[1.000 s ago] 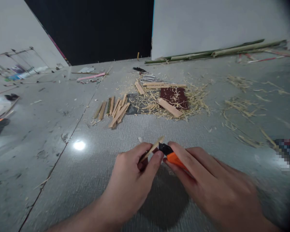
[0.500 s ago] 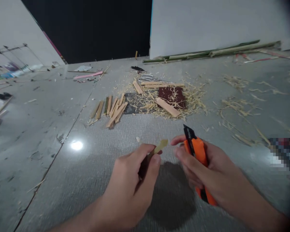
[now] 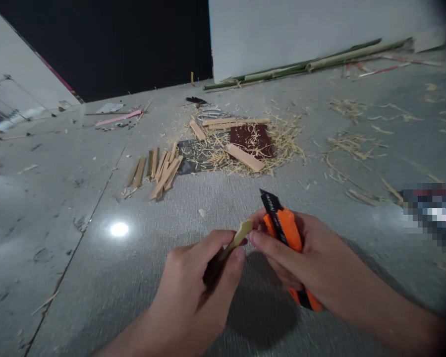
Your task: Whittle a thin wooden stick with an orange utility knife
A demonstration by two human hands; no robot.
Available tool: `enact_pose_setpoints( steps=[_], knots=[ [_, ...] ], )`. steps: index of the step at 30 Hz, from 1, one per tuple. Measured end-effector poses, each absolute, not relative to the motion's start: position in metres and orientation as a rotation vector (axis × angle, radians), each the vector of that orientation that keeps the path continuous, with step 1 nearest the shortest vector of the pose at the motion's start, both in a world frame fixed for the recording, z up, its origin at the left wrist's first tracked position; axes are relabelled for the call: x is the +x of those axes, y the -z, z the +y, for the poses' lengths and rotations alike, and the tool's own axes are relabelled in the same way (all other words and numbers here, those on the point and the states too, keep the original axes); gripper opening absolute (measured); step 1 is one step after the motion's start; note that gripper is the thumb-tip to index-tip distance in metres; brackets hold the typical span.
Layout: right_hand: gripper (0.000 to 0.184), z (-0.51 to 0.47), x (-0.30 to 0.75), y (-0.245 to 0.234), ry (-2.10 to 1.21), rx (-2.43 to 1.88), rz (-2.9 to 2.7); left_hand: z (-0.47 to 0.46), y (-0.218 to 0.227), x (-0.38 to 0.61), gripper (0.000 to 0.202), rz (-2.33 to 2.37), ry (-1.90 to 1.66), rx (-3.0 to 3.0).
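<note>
Between thumb and fingers, my left hand grips a small pale bamboo piece whose shaped tip sticks out to the upper right. My right hand is wrapped round an orange and black utility knife, its dark blade pointing up and away from me. The right thumb and forefinger reach to the tip of the bamboo piece and seem to touch it. The rest of the piece is hidden inside my left hand.
Beyond my hands, cut bamboo strips lie left of a dark red sheet strewn with shavings. One wider strip rests on that sheet. Long green bamboo poles lie along the white wall. A pixelated patch is at right.
My right hand, with the knife, has come left to the tip of the bamboo piece. The left hand has tilted the piece more upright. The view has shifted slightly.
</note>
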State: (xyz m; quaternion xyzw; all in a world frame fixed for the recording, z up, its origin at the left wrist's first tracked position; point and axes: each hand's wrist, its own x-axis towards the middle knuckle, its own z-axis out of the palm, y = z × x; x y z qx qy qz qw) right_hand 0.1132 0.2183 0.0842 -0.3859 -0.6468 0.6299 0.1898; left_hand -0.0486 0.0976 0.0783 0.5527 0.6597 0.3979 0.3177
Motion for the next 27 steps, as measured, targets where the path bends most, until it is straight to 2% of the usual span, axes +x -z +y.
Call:
enact_pose_setpoints(
  steps=[3, 8, 16, 27],
  knots=[
    [0.037, 0.2171, 0.1122, -0.0842, -1.773, -1.079, -1.807, 0.0978, -0.0797, -0.0481, 0.026, 1.652, -1.024, 1.371],
    [0.026, 0.2185, 0.1125, -0.0834, -1.962, -1.032, -1.816, 0.1002, -0.0819, -0.0470, 0.042, 1.568, -1.000, 1.212],
    [0.017, 0.2184, 0.1154, -0.0775, -2.045, -1.018, -1.747, 0.1024, -0.0818, -0.0439, 0.040, 1.425, -1.044, 0.969],
    [0.031, 0.2182, 0.1164, -0.0794, -2.129, -1.042, -1.715, 0.1033, -0.0819, -0.0412, 0.036, 1.383, -1.066, 0.827]
  ],
)
